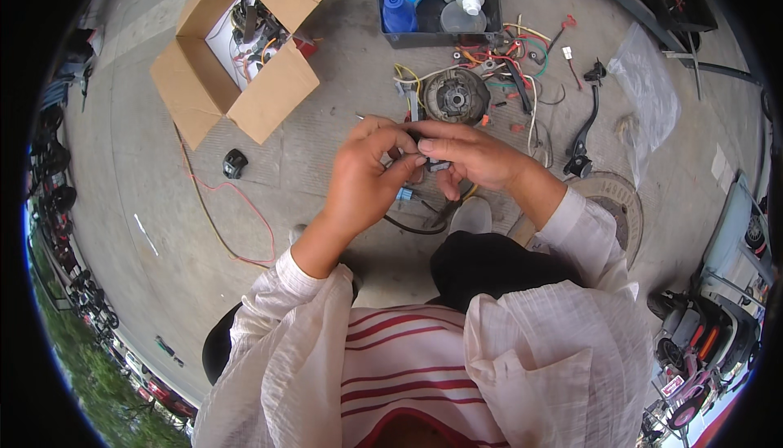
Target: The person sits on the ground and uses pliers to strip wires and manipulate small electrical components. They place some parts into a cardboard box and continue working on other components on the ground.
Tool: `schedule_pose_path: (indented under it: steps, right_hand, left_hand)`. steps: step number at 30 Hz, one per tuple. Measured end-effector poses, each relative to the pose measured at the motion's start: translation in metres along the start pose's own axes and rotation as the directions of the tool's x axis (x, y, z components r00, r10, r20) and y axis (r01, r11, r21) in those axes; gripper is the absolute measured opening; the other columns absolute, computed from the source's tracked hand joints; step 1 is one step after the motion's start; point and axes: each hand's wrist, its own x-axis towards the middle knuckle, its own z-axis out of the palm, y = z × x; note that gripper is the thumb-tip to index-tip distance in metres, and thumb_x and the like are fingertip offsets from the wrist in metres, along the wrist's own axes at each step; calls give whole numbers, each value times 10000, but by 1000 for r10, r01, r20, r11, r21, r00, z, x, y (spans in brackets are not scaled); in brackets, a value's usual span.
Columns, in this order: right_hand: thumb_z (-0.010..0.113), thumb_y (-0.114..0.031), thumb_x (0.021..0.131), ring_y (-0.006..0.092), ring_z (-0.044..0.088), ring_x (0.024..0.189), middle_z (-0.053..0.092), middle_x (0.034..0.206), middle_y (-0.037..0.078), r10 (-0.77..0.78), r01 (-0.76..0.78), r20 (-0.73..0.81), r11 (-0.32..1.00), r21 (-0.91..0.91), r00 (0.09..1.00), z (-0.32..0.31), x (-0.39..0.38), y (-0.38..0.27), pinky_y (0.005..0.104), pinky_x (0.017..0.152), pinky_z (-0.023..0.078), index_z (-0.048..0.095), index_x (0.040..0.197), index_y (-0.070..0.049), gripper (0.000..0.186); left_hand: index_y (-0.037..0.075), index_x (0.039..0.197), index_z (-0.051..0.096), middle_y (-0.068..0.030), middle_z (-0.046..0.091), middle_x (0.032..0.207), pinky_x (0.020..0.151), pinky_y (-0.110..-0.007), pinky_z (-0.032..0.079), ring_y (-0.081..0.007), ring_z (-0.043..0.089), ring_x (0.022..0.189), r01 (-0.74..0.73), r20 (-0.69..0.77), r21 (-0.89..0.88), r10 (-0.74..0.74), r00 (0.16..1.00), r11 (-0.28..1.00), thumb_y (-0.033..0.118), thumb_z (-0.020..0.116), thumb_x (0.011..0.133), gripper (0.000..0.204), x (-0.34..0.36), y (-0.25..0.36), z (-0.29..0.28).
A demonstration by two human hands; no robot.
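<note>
Centre frame: left hand (363,175) and right hand (473,154) meeting, fingertips pinching a small black connector (436,164) from both sides, raised off the floor (147,163) for close work. Blue plug (404,194) and black cable (412,224) dangling beneath. Connector mostly covered by fingers, shape unclear. Beyond, motor hub (454,96) amid wires (514,52); upper left, open box (236,48), contents indistinct; top, bin (436,0) cut off.

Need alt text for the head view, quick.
Both hands, left hand and right hand, pinch a small black connector with wires above concrete ground. Beyond lie a round motor part, an open cardboard box and a black bin.
</note>
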Motion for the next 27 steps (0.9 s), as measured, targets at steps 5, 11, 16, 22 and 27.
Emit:
schedule_pose_path:
  steps: [5,11,16,22,27]
  right_hand:
    - [474,-343,984,102,527,570,559,895,52,-6,21,-135,994,110,991,4,8,12,230,410,406,516,1157,-70,326]
    - [451,-361,990,59,393,548,522,806,23,104,2,-262,927,375,959,14,16,23,191,401,253,523,1007,-127,245]
    - [432,-442,991,45,335,468,522,727,32,161,-21,-250,874,485,955,8,18,28,197,385,226,539,969,-131,329]
    - [371,-611,962,45,299,418,527,698,53,210,-89,-210,878,471,955,4,16,25,200,369,228,541,938,-131,509]
    - [379,-631,951,39,303,429,509,685,34,242,-137,-172,872,469,955,7,12,22,197,371,228,532,918,-130,525]
  left_hand:
    - [35,858,606,-125,567,886,676,-380,481,-304,589,792,-119,2,173,121,993,978,0,718,739,168,2,4,3]
    - [25,871,596,-116,554,866,641,-382,478,-317,589,773,-70,92,261,48,995,963,27,699,760,152,-2,7,4]
    - [13,891,630,-113,555,854,627,-379,478,-296,598,740,-69,-13,194,72,997,979,28,696,776,133,-8,-11,16]
    - [10,936,657,-112,555,853,632,-335,473,-243,583,738,22,-30,103,-19,999,994,2,686,801,138,-6,-8,18]
    - [1,922,639,-145,549,901,687,-359,474,-302,584,807,-24,17,51,23,1000,998,12,685,793,137,-4,-13,13]
